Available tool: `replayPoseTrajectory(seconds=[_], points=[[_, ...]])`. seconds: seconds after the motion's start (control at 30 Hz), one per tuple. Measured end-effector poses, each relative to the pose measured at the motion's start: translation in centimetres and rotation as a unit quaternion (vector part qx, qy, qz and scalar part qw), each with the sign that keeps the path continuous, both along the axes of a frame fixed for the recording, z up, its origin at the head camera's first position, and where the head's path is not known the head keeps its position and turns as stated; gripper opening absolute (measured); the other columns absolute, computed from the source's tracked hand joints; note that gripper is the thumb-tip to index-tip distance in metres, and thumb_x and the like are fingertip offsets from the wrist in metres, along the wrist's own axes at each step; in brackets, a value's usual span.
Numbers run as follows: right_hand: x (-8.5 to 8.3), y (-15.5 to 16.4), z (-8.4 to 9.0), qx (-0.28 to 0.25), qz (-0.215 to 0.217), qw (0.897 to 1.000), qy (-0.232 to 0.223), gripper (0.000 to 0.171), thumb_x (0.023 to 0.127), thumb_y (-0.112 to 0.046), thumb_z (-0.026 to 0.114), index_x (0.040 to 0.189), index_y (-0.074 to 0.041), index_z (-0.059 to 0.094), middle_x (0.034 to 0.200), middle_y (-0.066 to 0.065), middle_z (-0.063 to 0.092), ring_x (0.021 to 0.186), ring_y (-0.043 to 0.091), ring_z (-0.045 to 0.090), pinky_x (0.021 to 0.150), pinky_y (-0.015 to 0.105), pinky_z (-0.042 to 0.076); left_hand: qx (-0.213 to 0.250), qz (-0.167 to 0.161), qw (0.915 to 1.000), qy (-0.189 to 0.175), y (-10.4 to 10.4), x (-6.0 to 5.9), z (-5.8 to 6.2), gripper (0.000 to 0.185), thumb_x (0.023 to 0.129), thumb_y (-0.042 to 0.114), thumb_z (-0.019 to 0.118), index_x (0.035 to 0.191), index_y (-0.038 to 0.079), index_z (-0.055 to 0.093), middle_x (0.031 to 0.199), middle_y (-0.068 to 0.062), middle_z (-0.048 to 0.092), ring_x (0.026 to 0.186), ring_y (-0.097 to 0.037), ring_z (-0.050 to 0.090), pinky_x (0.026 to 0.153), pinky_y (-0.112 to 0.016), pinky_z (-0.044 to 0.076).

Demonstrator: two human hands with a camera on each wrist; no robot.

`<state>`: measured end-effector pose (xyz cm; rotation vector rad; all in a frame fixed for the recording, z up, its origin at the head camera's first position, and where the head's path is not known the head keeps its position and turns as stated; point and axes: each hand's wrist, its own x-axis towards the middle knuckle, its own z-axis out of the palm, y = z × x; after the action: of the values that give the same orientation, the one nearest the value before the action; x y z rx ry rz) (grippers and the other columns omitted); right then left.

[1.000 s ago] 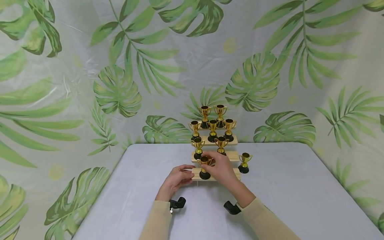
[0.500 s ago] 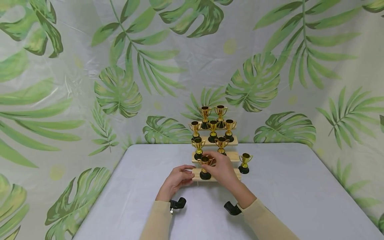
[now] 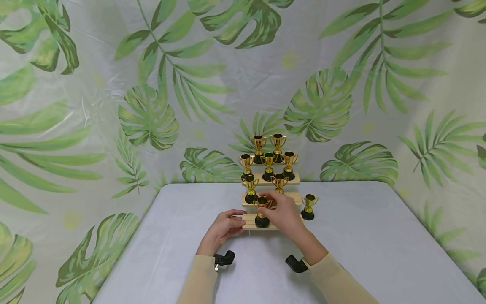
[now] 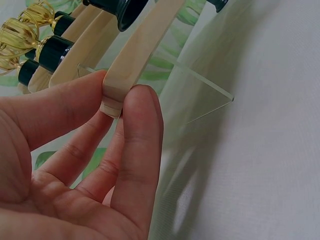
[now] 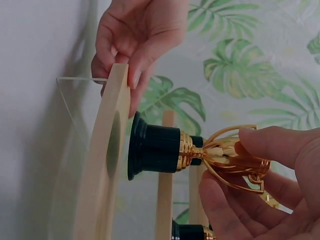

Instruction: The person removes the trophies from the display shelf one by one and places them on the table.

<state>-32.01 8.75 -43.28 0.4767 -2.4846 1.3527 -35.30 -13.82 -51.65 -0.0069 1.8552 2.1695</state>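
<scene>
My left hand pinches the left end of the lowest wooden board of a tiered display stand, thumb and finger on opposite faces. My right hand holds a small gold trophy with a black base by its cup, between thumb and fingers. In the right wrist view the trophy's base is just off the lowest board's top face, where a dark patch shows. Behind my right hand, one gold trophy is partly hidden on the second board; another trophy stands to its left.
Higher boards carry several more trophies, including a middle trophy on the third tier. A lone trophy stands right of the stand on the white tablecloth. A clear support holds the lowest board. The leaf-patterned backdrop hangs behind.
My right hand and its trophy have shifted slightly to the right along the lowest board. My left hand stays at the board's left end.
</scene>
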Motion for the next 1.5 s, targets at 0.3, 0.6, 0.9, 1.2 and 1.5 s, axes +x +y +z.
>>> replayPoseTrajectory(seconds=[0.3,0.6,0.9,1.2,1.5], points=[[0.2,0.4,0.3,-0.001,-0.013,1.000,-0.012,0.038,0.082,-0.018,0.086,0.116,-0.024,0.070,0.093,-0.007,0.070,0.081,0.011,0.065,0.068,0.033,0.055,0.005,0.000,1.0000,-0.004,0.0,-0.1,-0.1,0.043,0.085,-0.005,0.074,0.127,-0.003,0.063,0.095,-0.010,0.067,0.075,-0.017,0.067,0.065,-0.027,0.059],[0.4,1.2,0.2,0.002,-0.022,1.000,-0.012,0.038,0.082,-0.018,0.086,0.116,-0.024,0.070,0.100,-0.006,0.071,0.083,0.012,0.065,0.069,0.033,0.055,0.002,-0.004,1.0000,0.000,0.0,-0.1,-0.1,0.044,0.086,-0.004,0.074,0.128,-0.004,0.062,0.094,-0.010,0.068,0.075,-0.016,0.067,0.066,-0.026,0.059],[0.3,2.5,0.1,-0.003,-0.033,0.999,-0.014,0.038,0.082,-0.017,0.086,0.117,-0.024,0.071,0.102,-0.005,0.071,0.081,0.013,0.065,0.064,0.032,0.055,0.001,-0.006,1.0000,0.001,0.0,-0.2,-0.2,0.043,0.087,-0.004,0.072,0.129,-0.004,0.062,0.095,-0.010,0.066,0.077,-0.017,0.068,0.067,-0.028,0.059],[0.5,3.5,0.1,-0.003,-0.042,0.999,-0.030,0.040,0.083,-0.018,0.085,0.121,-0.020,0.071,0.106,-0.004,0.070,0.086,0.015,0.066,0.069,0.035,0.055,0.001,-0.003,1.0000,-0.007,-0.1,-0.3,-0.3,0.046,0.087,-0.004,0.073,0.131,-0.004,0.061,0.095,-0.010,0.066,0.079,-0.018,0.068,0.069,-0.028,0.059],[0.5,4.6,0.0,-0.002,-0.051,0.998,-0.033,0.042,0.085,-0.019,0.083,0.125,-0.018,0.070,0.106,-0.002,0.070,0.088,0.017,0.066,0.070,0.036,0.055,0.006,-0.007,0.9999,-0.007,-0.1,-0.3,-0.4,0.047,0.086,-0.004,0.073,0.131,-0.004,0.060,0.094,-0.009,0.067,0.077,-0.017,0.068,0.067,-0.027,0.059]])
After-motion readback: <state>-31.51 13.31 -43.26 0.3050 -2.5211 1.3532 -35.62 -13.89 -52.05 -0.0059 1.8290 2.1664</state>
